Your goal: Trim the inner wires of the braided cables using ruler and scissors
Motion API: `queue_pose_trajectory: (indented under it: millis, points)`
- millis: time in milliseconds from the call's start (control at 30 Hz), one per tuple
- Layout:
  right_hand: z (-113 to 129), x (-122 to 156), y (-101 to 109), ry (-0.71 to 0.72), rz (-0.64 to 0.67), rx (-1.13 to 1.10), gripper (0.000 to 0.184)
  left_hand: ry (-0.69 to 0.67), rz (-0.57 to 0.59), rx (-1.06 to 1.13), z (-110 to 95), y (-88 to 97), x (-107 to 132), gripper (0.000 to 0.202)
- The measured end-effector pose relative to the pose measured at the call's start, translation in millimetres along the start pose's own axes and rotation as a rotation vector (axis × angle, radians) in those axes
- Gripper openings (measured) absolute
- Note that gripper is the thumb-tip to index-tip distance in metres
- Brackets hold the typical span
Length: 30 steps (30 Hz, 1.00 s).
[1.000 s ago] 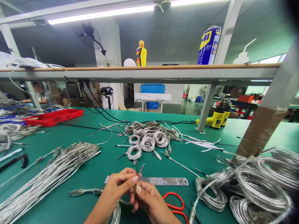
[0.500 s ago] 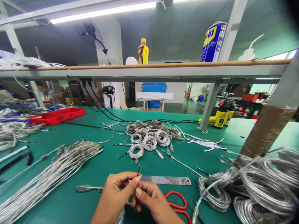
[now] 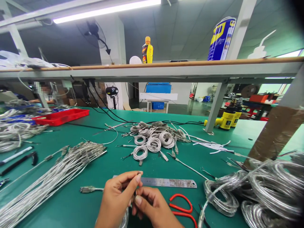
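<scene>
My left hand (image 3: 117,198) is closed, thumb and forefinger pinching the end of a clear-jacketed USB cable. My right hand (image 3: 153,204) is closed just below and to the right, its thumb and fingers on the same cable; a dark bit shows between the hands. The thin wire tips are mostly covered by my fingers. Left of my hands, a USB plug (image 3: 89,189) lies on the mat, and part of a coil (image 3: 125,219) shows under my left wrist. Behind my hands lies a steel ruler (image 3: 171,182). Red-handled scissors (image 3: 181,204) rest beside my right hand.
Coiled cables (image 3: 154,144) are heaped mid-table. A bundle of straight cables (image 3: 59,174) lies left, and large coils (image 3: 268,186) pile up at right. A red tray (image 3: 63,117) sits far left. A shelf (image 3: 152,72) crosses above, with a post (image 3: 217,107) at right.
The dark and red wire tips that stood up above my left fingers are now mostly hidden in the pinch. My right hand has shifted slightly down and left. The view has tilted a little.
</scene>
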State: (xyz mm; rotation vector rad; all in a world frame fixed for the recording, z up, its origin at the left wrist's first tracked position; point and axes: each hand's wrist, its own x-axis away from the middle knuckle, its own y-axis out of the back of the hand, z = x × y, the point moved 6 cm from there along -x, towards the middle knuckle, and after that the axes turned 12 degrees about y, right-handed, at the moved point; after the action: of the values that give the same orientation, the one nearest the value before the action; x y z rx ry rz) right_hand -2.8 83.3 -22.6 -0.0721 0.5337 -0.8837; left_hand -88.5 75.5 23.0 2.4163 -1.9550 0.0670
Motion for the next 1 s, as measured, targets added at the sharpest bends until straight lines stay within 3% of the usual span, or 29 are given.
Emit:
queue_pose_trajectory:
  millis: [500,600,800,867,1000]
  points:
    - [0,0,-1,0.008,-0.01,-0.031,0.032,-0.024,-0.032,-0.048,3,3.4,-1,0.026]
    - [-2,-2,6,0.03,-0.081,-0.033,0.033,0.013,0.026,-0.088,3,0.3,-7,0.029]
    - [-6,-6,23,0.08,-0.169,0.03,0.031,0.079,0.329,-0.154,17,-16.6,-20,0.024]
    - [-3,-4,29,0.095,-0.233,0.13,0.028,0.108,0.327,-0.152,22,-15.8,-24,0.024]
    - [16,6,44,0.182,-0.509,0.449,0.018,0.142,0.272,-0.17,27,-15.5,-23,0.027]
